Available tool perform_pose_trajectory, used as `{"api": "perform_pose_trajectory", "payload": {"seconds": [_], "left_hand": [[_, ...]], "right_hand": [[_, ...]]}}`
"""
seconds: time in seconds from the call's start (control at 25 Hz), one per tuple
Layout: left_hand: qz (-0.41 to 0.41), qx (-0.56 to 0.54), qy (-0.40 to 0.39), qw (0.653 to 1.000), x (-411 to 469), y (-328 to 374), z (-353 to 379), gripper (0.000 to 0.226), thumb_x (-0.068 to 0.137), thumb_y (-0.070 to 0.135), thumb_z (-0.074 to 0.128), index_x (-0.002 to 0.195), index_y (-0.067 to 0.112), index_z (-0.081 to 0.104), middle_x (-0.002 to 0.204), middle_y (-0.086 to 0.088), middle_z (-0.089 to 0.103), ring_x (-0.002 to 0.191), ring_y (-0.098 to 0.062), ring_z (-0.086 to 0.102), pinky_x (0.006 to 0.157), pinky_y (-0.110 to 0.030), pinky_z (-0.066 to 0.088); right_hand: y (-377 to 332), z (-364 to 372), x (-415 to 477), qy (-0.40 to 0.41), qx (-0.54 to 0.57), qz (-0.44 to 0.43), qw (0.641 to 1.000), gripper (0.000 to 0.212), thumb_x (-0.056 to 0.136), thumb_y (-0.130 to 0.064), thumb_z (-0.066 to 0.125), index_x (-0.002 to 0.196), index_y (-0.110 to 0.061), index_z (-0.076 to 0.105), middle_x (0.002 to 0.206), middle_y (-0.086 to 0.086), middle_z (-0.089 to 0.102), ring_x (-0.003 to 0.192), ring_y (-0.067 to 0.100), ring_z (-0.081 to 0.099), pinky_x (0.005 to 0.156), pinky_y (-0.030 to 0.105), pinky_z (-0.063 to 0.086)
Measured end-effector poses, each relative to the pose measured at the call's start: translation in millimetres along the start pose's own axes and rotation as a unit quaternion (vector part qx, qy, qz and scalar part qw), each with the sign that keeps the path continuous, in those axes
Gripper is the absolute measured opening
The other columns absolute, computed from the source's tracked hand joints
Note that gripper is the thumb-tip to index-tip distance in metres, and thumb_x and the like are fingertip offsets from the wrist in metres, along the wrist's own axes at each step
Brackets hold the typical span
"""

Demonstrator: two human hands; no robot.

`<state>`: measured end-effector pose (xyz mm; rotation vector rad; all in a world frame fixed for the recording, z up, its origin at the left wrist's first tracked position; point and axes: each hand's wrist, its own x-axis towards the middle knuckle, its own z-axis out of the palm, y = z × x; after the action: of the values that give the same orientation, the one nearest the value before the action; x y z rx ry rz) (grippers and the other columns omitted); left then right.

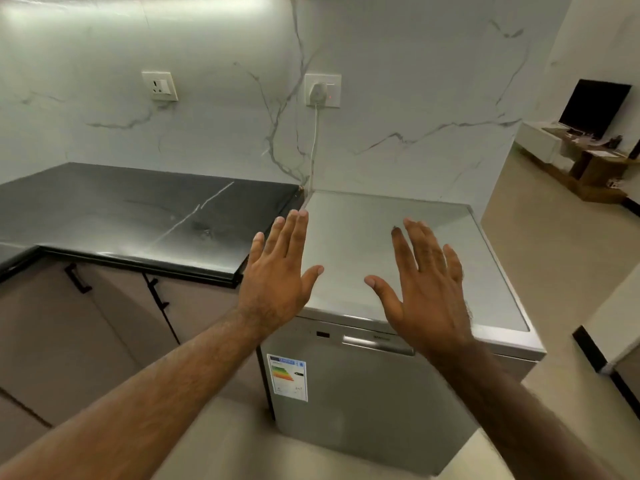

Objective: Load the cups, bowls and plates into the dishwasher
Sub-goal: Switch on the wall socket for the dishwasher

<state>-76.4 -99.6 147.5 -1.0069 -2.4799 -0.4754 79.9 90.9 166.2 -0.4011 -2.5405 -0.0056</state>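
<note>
Silver-grey dishwasher point(363, 393) beside a black bench point(121, 209), under a white wall point(398, 81) with a marble pattern of grey veins.
The dishwasher's front carries a white energy label point(287, 377) with a blue header and stepped bars running green through yellow to red. One pale streak crosses the black bench. The cabinet doors point(52, 334) below are muted taupe with black handles point(78, 278). The socket plates point(160, 85) are cream-white and the cable point(314, 140) white; the floor point(554, 237) is beige and the far screen point(594, 107) black.

Dishwasher point(363, 403) interior was hidden behind the shut door, print on the energy label point(287, 377) and lettering at the handle point(375, 342) were too small to read, left forearm point(156, 386) and right forearm point(512, 410) were cut off by the bottom edge
</note>
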Motion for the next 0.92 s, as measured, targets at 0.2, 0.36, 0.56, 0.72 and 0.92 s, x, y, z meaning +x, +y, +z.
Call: {"api": "perform_pose_trajectory", "payload": {"seconds": [0.2,0.36,0.56,0.72,0.92], "left_hand": [[-0.005,0.028,-0.003,1.000,-37.9,-37.9,80.3,0.083,0.103,0.061,0.036,0.163,0.024,-0.007,0.172,0.001,0.003,0.158,-0.021,-0.001,0.127,-0.052,0.009],[0.008,0.041,0.000,0.999,-67.3,-54.3,138.9,0.065,0.107,0.056,0.019,0.164,0.027,0.002,0.171,0.000,0.013,0.158,-0.024,0.002,0.127,-0.052,0.009],[0.024,0.052,0.025,0.998,-82.2,-70.3,172.1,0.066,0.105,0.058,0.018,0.163,0.025,0.013,0.169,-0.002,0.020,0.157,-0.028,0.010,0.126,-0.053,0.012],[0.043,0.053,0.061,0.996,-77.9,-71.0,178.8,0.057,0.105,0.055,0.029,0.152,0.022,0.034,0.157,-0.003,0.041,0.149,-0.028,0.030,0.123,-0.055,0.020],[0.043,0.047,0.051,0.997,-80.7,-71.8,180.2,0.056,0.105,0.053,0.033,0.151,0.022,0.033,0.156,-0.003,0.039,0.149,-0.028,0.028,0.124,-0.054,0.016]], "right_hand": [[5.9,88.7,-31.8,0.010,-0.011,-0.016,1.000,0.082,0.094,-0.072,0.019,0.157,-0.021,0.015,0.168,0.009,0.014,0.154,0.029,0.014,0.119,0.062,0.021],[17.2,147.2,-63.3,0.015,-0.011,-0.004,1.000,0.086,0.096,-0.072,0.020,0.160,-0.016,0.013,0.168,0.008,0.008,0.156,0.026,0.001,0.124,0.054,0.011],[22.0,184.0,-77.9,0.038,-0.034,-0.014,0.999,0.087,0.095,-0.073,0.024,0.160,-0.015,0.016,0.158,0.011,0.034,0.148,0.028,0.028,0.122,0.051,0.022],[22.3,213.3,-85.2,0.079,-0.099,-0.012,0.992,0.087,0.095,-0.074,0.023,0.155,-0.011,0.027,0.149,0.008,0.046,0.138,0.027,0.040,0.119,0.048,0.025],[23.0,227.0,-84.3,0.114,-0.099,0.006,0.989,0.091,0.090,-0.079,0.024,0.152,-0.012,0.033,0.142,0.005,0.048,0.133,0.026,0.042,0.119,0.049,0.025]]}}
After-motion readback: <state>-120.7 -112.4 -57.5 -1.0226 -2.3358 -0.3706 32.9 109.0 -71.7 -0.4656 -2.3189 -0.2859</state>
